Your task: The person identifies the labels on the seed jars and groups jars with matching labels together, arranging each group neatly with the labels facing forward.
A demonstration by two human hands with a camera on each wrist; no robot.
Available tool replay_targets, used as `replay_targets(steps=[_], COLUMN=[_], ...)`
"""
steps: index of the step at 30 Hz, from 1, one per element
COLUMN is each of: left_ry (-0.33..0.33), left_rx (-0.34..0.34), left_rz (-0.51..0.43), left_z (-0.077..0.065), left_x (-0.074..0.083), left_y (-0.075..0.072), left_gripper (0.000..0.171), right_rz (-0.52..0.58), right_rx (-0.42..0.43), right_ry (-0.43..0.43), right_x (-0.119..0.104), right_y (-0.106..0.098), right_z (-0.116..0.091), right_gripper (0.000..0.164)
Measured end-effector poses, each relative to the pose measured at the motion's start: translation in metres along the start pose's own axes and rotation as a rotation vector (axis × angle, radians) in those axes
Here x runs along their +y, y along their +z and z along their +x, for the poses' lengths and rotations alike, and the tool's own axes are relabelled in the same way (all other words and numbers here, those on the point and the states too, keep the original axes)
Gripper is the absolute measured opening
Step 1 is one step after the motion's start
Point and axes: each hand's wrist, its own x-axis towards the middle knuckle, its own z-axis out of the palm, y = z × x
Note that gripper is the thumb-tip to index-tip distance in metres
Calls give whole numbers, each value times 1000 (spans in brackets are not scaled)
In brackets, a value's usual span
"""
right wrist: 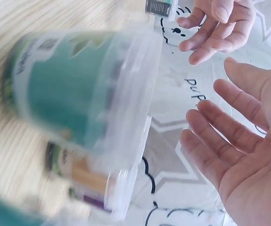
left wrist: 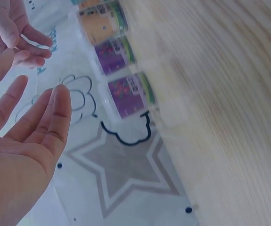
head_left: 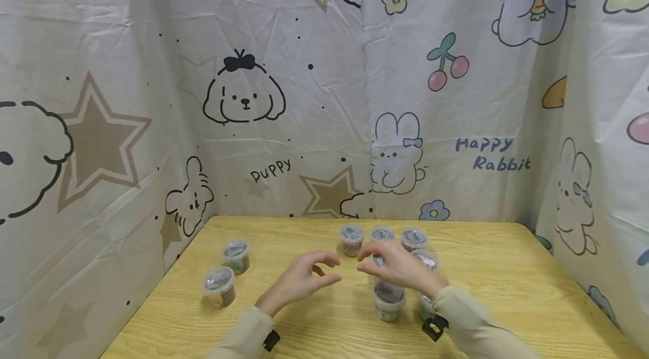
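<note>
My left hand (head_left: 304, 281) hovers over the middle of the table, fingers slightly bent, holding nothing. Opposite it is my right hand (head_left: 398, 266), also without anything in it, above a group of small clear-lidded tubs. Within that group, one tub (head_left: 389, 301) stands just below the right hand and another (head_left: 352, 239) beyond its fingertips; the hand and forearm partly cover others. A teal-labelled tub (right wrist: 69, 87) looms blurred beside the right palm in the right wrist view. Purple-labelled (left wrist: 128, 96) and orange-labelled tubs (left wrist: 102, 26) line up past the left hand in the left wrist view.
Two more tubs, one farther back (head_left: 236, 256) and one nearer (head_left: 219, 287), stand at the table's left. The wooden table (head_left: 507, 274) is enclosed by a printed curtain (head_left: 314, 94) at the back and both sides. Each wrist wears a small black device.
</note>
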Motion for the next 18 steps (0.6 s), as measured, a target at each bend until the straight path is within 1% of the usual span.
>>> replay_targets(steps=[6, 13, 18], left_ry=[-30, -33, -63], left_rx=[51, 85, 120], left_rz=[17, 120, 149], left_z=[-11, -27, -39], left_x=[-7, -18, -23], left_y=[-16, -35, -51], left_gripper=[29, 25, 20], right_rz=[7, 26, 53], right_rx=[-15, -49, -77], right_ry=[61, 54, 54], right_x=[-10, -21, -25], right_y=[12, 26, 37], right_z=[20, 37, 47], right_gripper=[20, 17, 17])
